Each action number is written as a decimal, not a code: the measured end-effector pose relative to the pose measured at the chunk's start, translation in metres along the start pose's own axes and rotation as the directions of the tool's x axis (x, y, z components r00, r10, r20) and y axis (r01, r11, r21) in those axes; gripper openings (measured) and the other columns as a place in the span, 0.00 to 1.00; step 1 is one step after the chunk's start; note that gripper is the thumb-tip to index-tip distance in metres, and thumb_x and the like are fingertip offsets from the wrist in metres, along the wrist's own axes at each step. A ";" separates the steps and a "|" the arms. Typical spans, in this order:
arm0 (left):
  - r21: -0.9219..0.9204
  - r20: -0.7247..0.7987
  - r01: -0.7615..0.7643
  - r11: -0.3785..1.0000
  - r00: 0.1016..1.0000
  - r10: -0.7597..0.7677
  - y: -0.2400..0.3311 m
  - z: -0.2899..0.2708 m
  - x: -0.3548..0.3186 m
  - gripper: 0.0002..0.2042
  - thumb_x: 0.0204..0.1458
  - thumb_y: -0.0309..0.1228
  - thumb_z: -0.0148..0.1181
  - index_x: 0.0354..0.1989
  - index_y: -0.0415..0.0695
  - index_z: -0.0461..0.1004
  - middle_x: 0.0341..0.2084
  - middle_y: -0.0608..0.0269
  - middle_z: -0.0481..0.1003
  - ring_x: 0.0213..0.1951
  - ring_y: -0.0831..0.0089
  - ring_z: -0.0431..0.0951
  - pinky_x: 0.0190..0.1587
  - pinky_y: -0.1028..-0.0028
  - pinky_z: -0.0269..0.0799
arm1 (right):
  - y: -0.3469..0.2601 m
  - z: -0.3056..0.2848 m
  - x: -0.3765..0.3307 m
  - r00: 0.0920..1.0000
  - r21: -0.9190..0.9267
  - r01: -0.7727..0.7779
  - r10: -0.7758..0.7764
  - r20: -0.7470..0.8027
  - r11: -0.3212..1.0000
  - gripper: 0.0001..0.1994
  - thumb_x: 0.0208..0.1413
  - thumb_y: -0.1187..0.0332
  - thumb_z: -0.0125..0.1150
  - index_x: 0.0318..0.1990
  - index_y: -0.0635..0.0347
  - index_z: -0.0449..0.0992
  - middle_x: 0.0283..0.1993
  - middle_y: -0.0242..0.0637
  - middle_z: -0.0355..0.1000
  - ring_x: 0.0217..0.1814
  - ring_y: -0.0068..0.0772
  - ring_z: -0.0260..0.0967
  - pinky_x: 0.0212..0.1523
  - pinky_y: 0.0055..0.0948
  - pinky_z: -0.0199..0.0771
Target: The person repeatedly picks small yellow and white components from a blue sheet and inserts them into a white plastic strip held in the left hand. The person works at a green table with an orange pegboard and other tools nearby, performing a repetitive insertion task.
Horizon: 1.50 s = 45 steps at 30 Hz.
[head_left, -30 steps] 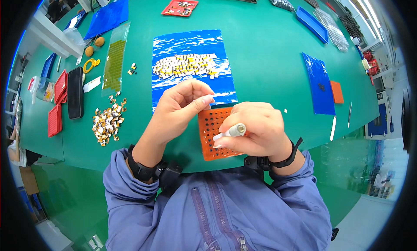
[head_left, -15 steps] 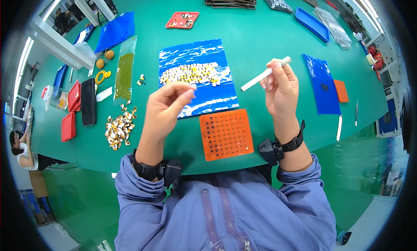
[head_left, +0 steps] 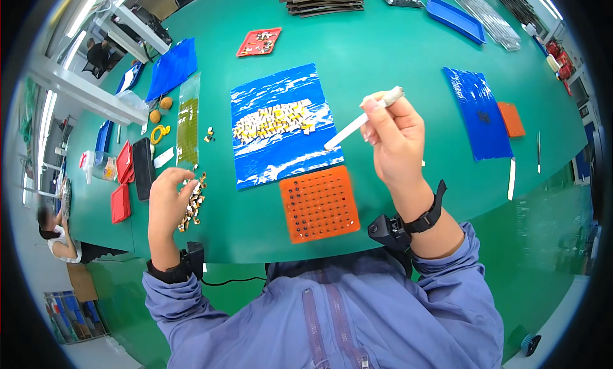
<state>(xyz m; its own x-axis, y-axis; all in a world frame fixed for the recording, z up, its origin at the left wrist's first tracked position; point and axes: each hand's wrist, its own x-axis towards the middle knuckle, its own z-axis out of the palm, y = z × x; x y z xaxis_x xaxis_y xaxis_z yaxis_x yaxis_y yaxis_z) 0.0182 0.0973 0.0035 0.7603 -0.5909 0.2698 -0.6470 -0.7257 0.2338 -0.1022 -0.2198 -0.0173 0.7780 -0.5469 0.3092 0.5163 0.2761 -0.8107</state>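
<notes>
My left hand [head_left: 169,200] is at the pile of small white and brown parts [head_left: 193,206], covering some of it. Its thumb and index finger are curved, with a gap between their tips, and no part shows between them. Raised over the table, my right hand [head_left: 396,142] grips a white pen-like stick [head_left: 348,131] with a greyish wrapped upper end. The stick's lower end points down-left toward a blue glossy sheet [head_left: 262,168], on which many small white and yellow pieces [head_left: 271,121] lie massed. Just in front sits an orange plate [head_left: 319,206] with rows of dark holes or pegs.
Left of the sheet lie a green-yellow strip [head_left: 188,123], yellow scissors [head_left: 159,134], a black case [head_left: 142,168] and red trays [head_left: 120,203]. A red tray with parts [head_left: 259,42] is farther back. Rightward are another blue sheet [head_left: 469,107], an orange block [head_left: 511,119] and tweezers [head_left: 539,152].
My left hand has moved left, from beside the blue sheet to the parts pile. My right hand still holds the stick and shifted slightly left in view. The whole view has turned a little.
</notes>
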 end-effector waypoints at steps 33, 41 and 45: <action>-0.886 0.271 0.203 0.418 0.956 0.110 0.117 0.033 0.053 0.06 0.44 0.24 0.58 0.26 0.38 0.67 0.21 0.66 0.69 0.24 0.78 0.69 0.28 0.82 0.62 | -0.010 -0.002 0.000 0.974 0.043 -0.089 0.078 0.212 0.995 0.02 0.50 0.76 0.56 0.29 0.63 0.69 0.25 0.26 0.66 0.25 0.08 0.61 0.23 0.11 0.60; -0.912 0.095 0.175 -0.370 0.969 0.226 0.097 0.056 0.029 0.06 0.47 0.23 0.55 0.28 0.41 0.63 0.21 0.60 0.68 0.24 0.74 0.69 0.28 0.77 0.64 | -0.017 0.000 -0.008 0.855 -0.090 -0.322 0.330 0.400 0.942 0.05 0.46 0.75 0.60 0.31 0.65 0.72 0.26 0.32 0.69 0.25 0.15 0.65 0.26 0.14 0.65; -0.830 0.061 0.202 -0.520 0.960 0.275 0.093 0.066 0.026 0.06 0.48 0.24 0.53 0.28 0.42 0.62 0.21 0.59 0.68 0.24 0.74 0.68 0.28 0.76 0.64 | -0.015 0.003 -0.008 0.830 -0.124 -0.336 0.356 0.429 0.934 0.05 0.45 0.77 0.59 0.32 0.66 0.72 0.28 0.35 0.71 0.29 0.19 0.69 0.30 0.16 0.68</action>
<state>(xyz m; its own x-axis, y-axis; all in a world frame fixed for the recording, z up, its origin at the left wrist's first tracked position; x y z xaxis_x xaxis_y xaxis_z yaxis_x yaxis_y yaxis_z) -0.0185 -0.0088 -0.0296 0.5553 -0.7879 0.2661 0.4422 0.5508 0.7079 -0.1150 -0.2170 -0.0065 0.9832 -0.0165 0.1818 0.1764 0.3433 -0.9225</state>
